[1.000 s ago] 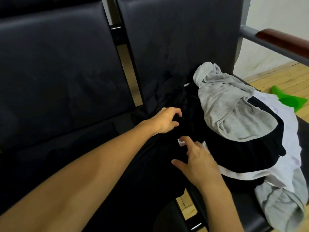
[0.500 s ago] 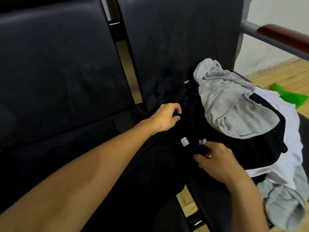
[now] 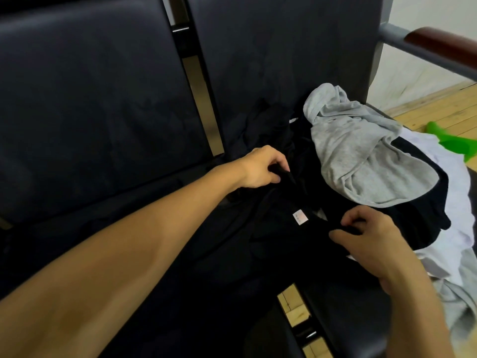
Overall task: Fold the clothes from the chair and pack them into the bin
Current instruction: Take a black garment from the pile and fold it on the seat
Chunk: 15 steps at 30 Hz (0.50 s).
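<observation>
A black garment (image 3: 245, 244) lies spread across the seats of two dark chairs, its white neck label (image 3: 300, 216) facing up. My left hand (image 3: 260, 167) pinches the black fabric at its far edge. My right hand (image 3: 366, 237) pinches the collar edge just right of the label. A pile of clothes sits on the right chair seat: a grey garment (image 3: 361, 151) on top, more black cloth (image 3: 418, 202) under it, and white cloth (image 3: 451, 177) at the right. The bin is not in view.
Two dark padded chairs (image 3: 90, 99) stand side by side with a narrow gap (image 3: 294, 303) between the seats. A metal armrest with a wooden top (image 3: 438, 45) runs at the upper right. A green plastic object (image 3: 454, 140) lies on the wooden floor (image 3: 438, 104).
My right hand moved right from the label area and closed on the collar of the black garment. The label has come into full view. My left hand keeps its grip.
</observation>
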Available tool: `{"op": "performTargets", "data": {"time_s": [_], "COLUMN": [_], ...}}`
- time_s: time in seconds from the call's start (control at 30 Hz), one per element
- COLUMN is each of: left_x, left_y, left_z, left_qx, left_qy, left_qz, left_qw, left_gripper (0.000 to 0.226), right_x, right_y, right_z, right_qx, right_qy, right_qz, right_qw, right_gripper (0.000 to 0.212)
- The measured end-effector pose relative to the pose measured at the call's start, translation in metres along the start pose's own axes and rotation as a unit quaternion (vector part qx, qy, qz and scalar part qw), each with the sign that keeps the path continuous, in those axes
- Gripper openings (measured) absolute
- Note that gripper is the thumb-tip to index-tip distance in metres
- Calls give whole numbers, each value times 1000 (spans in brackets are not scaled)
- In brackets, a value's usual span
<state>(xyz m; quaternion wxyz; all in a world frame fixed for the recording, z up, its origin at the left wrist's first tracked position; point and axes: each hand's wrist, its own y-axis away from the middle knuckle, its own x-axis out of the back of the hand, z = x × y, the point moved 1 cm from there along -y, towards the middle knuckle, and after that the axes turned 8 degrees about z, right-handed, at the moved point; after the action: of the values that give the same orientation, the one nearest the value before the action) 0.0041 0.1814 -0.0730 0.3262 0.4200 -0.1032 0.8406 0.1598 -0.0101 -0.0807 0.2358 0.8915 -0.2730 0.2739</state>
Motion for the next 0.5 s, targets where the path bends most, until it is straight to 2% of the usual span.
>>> {"op": "performTargets", "data": {"time_s": [0.1, 0.27, 0.4, 0.5], "left_x": [4, 16, 52, 91], "left_y": [0, 6, 46, 99], "left_z": [1, 2, -11, -37], "left_qx": [-34, -116, -136, -118], "left_qy": [-74, -148, -209, -267], "left_qz": [-47, -18, -22, -31], "left_qw": [996, 982, 968, 956], "left_gripper": [28, 14, 17, 30], "right_x": [1, 10, -1, -38], "right_y": [-1, 2, 22, 53], "right_z": [4, -1, -34, -76], "right_qx": [1, 11, 74, 153], "right_qy": [4, 16, -52, -123], "right_qz": [-23, -43, -145, -263], "right_qw": [1000, 999, 985, 945], "right_gripper": [26, 19, 18, 18]}}
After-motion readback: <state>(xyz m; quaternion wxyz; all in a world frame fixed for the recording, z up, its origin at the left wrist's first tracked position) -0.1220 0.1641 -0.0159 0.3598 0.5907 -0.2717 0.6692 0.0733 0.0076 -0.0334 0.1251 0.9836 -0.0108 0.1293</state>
